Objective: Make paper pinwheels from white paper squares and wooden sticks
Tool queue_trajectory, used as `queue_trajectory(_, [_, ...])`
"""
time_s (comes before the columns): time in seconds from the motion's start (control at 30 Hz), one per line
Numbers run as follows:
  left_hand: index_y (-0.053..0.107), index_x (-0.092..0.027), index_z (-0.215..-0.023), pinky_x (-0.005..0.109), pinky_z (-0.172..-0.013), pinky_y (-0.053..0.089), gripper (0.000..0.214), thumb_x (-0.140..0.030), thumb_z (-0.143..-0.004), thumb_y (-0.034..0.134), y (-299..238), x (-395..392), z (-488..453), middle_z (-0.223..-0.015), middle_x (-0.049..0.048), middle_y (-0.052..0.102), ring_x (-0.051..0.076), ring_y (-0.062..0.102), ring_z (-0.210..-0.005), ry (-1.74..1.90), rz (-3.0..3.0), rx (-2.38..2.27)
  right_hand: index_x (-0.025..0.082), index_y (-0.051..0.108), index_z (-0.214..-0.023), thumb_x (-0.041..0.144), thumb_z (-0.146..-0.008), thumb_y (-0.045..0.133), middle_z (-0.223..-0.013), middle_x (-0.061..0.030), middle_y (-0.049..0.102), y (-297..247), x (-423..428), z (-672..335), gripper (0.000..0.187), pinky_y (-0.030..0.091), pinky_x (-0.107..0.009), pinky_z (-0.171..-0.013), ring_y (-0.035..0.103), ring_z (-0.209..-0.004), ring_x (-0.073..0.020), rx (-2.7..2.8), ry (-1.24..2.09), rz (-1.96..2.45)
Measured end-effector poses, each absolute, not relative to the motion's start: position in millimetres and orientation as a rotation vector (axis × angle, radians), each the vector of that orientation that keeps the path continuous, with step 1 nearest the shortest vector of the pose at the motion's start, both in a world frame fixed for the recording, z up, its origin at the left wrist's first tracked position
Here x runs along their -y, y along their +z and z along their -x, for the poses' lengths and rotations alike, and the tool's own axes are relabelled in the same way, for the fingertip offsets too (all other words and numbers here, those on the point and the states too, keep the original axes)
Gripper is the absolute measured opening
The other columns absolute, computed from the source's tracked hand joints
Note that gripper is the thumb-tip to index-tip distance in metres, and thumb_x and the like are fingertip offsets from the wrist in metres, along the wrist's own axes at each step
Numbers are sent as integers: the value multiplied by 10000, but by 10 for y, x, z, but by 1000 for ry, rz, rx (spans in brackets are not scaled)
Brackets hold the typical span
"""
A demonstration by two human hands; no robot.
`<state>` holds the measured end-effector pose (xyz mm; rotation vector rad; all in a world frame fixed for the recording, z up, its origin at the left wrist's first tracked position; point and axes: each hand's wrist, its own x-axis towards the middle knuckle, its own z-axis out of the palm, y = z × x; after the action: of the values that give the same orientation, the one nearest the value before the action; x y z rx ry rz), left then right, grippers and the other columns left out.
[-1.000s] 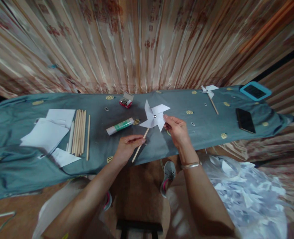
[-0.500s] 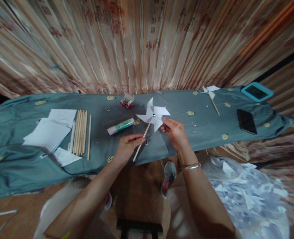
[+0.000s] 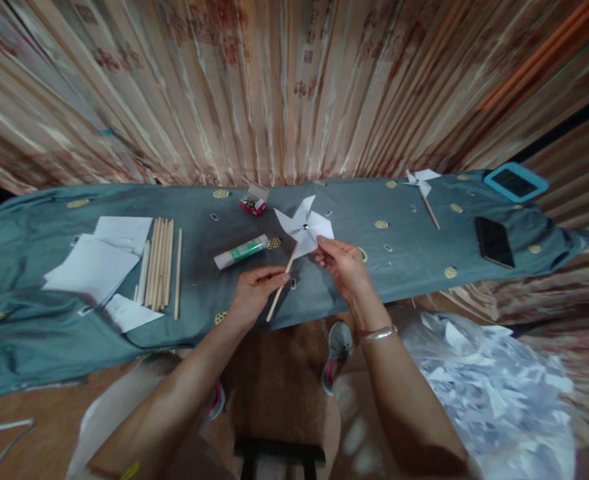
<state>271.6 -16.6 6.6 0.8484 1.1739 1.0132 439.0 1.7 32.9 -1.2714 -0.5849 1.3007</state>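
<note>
A white paper pinwheel (image 3: 302, 217) with a shiny pin at its centre is held over the near middle of the table. My left hand (image 3: 254, 293) pinches its wooden stick (image 3: 275, 303) below the blades, the stick slanting down toward the table's front edge. The fingers of my right hand (image 3: 342, 263) are closed at the lower right blade; the fingertips partly hide that blade's edge. Just left of the pinwheel lies a glue stick (image 3: 242, 251) with a green label. Behind it stands an open small red box (image 3: 253, 201) of metal pins.
White paper squares (image 3: 92, 270) and a row of wooden sticks (image 3: 159, 263) lie at the left. Another pinwheel (image 3: 424, 187), a black phone (image 3: 494, 241) and a blue-framed device (image 3: 517, 182) are at the right. A clear bag of white paper pieces (image 3: 494, 393) stands below the table.
The pinwheel's blades have turned around the pin. My right hand has shifted slightly left with the blade, while my left hand keeps its hold on the stick.
</note>
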Motion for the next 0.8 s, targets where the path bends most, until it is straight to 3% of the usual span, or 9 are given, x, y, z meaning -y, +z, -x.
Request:
queue_trajectory(0.47, [779, -168, -723, 249, -633, 483, 429, -435, -410, 900, 69, 134, -2686, -683, 32, 725, 125, 589, -609, 1038, -810, -1193, 173, 733, -577, 625, -529, 800, -616, -54, 722, 341, 53, -4410, 460, 352, -211, -449, 542, -466, -75, 870, 1320, 1379])
queue_trajectory(0.63, [779, -165, -731, 256, -656, 487, 422, -427, -423, 897, 77, 135, -2665, -693, 37, 728, 129, 597, -622, 1042, -782, -1197, 182, 694, -515, 636, -566, 779, -536, -34, 675, 407, 59, -4571, 465, 300, -217, -428, 454, -426, -65, 927, 1269, 1335])
queue_trajectory(0.8, [781, -185, -694, 238, -610, 470, 345, -377, -431, 893, 99, 190, -2659, -664, 33, 733, 124, 590, -591, 972, -762, -1175, 192, 672, -508, 609, -609, 770, -498, 4, 616, 396, -21, -4739, 440, 271, -232, -440, 367, -423, -62, 849, 940, 1371])
